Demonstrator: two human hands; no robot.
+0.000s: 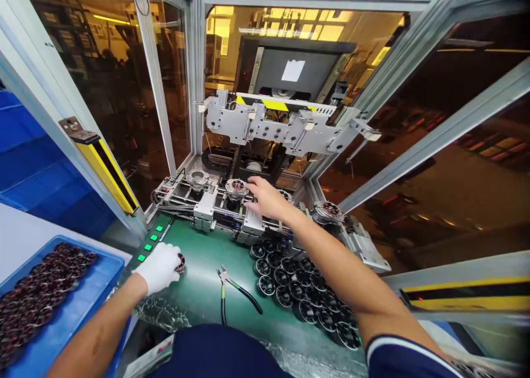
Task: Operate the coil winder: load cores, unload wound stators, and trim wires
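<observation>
On green mat (207, 267), left hand (159, 266) gripping wound coil (180, 262) (pliers (232, 289) near); right hand (267, 198) open at fixture (236, 189)

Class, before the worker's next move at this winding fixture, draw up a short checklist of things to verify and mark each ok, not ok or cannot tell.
1. Right hand is at the middle fixture nest: ok.
2. Wound part seated flat in that nest: cannot tell.
3. Gloved left hand grips a wound part on the green mat: ok.
4. Pliers lie apart from both hands: ok.
5. Green buttons lit: ok.
</observation>
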